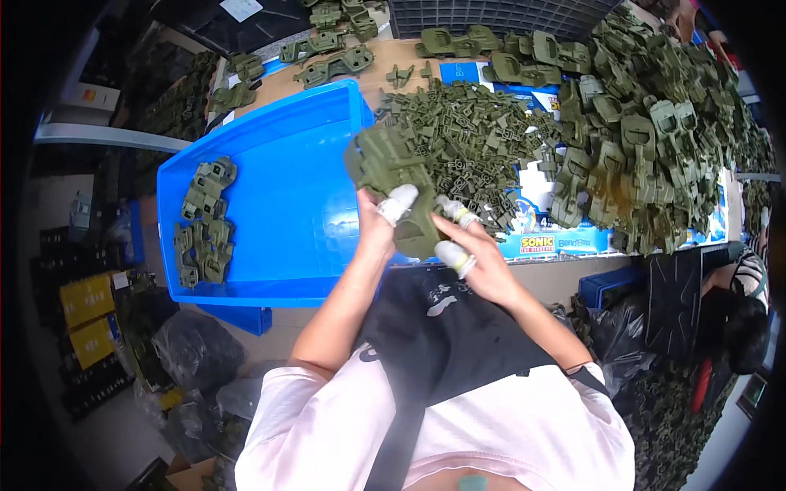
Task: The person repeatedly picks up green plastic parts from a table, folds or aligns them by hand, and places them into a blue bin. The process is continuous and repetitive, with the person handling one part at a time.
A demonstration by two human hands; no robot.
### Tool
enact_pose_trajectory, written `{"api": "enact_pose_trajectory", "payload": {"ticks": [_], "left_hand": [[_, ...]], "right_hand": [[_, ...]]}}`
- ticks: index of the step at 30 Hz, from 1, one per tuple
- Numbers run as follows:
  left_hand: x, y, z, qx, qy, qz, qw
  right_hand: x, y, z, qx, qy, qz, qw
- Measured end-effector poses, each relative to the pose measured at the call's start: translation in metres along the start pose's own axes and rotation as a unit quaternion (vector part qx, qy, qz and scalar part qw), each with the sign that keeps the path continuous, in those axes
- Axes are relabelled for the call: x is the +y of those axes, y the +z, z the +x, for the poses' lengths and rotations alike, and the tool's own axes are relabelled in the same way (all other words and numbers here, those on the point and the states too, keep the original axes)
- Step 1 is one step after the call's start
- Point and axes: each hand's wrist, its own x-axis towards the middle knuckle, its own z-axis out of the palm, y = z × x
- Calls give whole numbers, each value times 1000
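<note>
In front of my body I hold up an olive-green molded plastic part [419, 233], long and slightly blurred at its upper end. My left hand [381, 221] grips its left side, with a white-covered thumb lying across the top. My right hand [483, 262] is at the part's lower right edge, its fingertips against it; two of those fingers wear white covers with yellow bands. Just beyond lies a heap of small green plastic pieces [471, 131]. To the left, a blue plastic bin [270, 290] holds several larger green parts [205, 225] along its left side.
Large green molded parts [626, 155] are piled at the right of the table, and more lie along the back near a black crate [499, 16]. Dark plastic bags [196, 348] sit on the floor at left. Another person [745, 319] is at the far right.
</note>
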Motion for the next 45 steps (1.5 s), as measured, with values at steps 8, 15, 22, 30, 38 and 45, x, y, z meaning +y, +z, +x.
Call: {"api": "enact_pose_trajectory", "payload": {"ticks": [8,15,22,30,38,45], "left_hand": [[14,-15,-19,-19,92,-80,992],[81,29,-47,-348,250,698,574],[48,-7,-60,-441,7,622,647],[47,-1,-68,-430,47,612,663],[44,-8,-63,-440,67,595,669],[51,1,-63,-447,-45,619,644]], "right_hand": [[12,-1,11,-49,156,289,943],[-16,-33,1,-154,7,-182,971],[0,-23,-30,-235,-1,-240,942],[-16,-22,-30,-215,102,-151,959],[-8,-15,-41,-171,85,-146,971],[-10,-15,-40,-194,102,-107,970]]}}
